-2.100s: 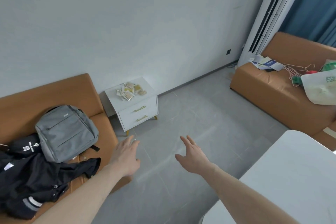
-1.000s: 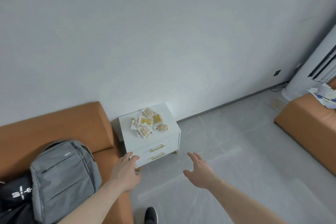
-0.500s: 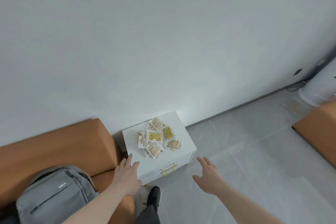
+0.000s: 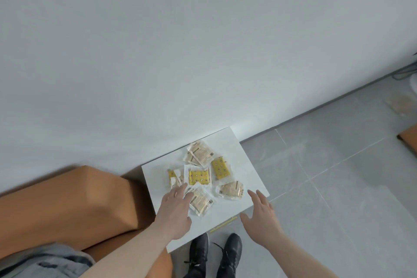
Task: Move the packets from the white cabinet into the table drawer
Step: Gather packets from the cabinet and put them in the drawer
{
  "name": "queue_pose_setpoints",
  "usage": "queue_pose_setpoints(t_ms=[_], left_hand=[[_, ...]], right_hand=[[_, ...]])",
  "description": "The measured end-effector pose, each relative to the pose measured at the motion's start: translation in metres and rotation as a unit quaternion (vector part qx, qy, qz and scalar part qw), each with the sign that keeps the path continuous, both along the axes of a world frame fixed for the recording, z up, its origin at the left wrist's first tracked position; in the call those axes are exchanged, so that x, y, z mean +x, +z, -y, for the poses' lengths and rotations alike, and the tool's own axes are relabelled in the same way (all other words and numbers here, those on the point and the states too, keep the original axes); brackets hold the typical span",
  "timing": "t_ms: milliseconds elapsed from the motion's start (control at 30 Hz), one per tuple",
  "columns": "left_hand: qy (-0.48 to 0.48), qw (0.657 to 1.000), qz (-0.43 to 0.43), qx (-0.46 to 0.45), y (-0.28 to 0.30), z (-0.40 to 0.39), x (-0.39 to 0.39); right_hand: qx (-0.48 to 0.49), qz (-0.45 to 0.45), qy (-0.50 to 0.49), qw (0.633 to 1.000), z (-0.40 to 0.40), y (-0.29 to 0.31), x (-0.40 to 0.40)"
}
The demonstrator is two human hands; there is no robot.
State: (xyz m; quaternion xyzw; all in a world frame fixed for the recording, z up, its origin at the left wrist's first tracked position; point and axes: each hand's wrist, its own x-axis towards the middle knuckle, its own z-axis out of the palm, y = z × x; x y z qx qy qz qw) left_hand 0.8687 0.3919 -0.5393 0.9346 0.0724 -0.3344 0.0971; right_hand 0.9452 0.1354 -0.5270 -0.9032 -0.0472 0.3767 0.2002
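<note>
Several small packets lie in a loose cluster on top of the white cabinet (image 4: 246,165), which stands against the wall. Two are yellow: one in the middle (image 4: 199,176) and one to its right (image 4: 221,167). Beige ones lie at the back (image 4: 199,153), at the right (image 4: 230,190) and at the front (image 4: 200,201). My left hand (image 4: 174,207) reaches over the cabinet top with fingers straight, its fingertips at the left edge of the front beige packet. My right hand (image 4: 261,218) hovers spread at the cabinet's front right corner and holds nothing. The table drawer is out of view.
An orange-brown sofa (image 4: 67,205) stands directly left of the cabinet, with a grey backpack (image 4: 45,262) on its seat. My black shoes (image 4: 214,253) stand on the grey tiled floor at the cabinet's front. Another sofa's corner (image 4: 409,137) shows at the right edge.
I have walked up to the cabinet, which now lies right under my hands. My left hand moved forward onto the cabinet top to the packets; my right hand came over the front right corner.
</note>
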Motion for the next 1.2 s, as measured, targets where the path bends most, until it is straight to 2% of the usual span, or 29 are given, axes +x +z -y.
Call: queue_pose_setpoints(t_ms=[267, 467, 800, 1033, 1200], left_hand=[[-0.144, 0.988, 0.016, 0.046, -0.114, -0.004, 0.031], [-0.186, 0.979, 0.049, 0.06, -0.159, -0.003, 0.033], [-0.227, 0.965, 0.12, 0.055, -0.165, 0.004, 0.04], [-0.208, 0.971, 0.104, 0.061, -0.15, 0.002, 0.044], [-0.199, 0.977, 0.079, 0.005, -0.142, -0.001, 0.041]], right_hand=[[-0.028, 0.026, 0.036, 0.999, -0.03, -0.114, 0.041], [-0.087, 0.071, 0.106, 0.988, -0.033, -0.171, 0.044], [-0.083, 0.114, 0.047, 0.989, -0.039, -0.188, 0.049], [-0.118, 0.091, 0.024, 0.989, -0.041, -0.187, 0.058], [-0.12, 0.086, 0.005, 0.989, -0.043, -0.187, 0.059]])
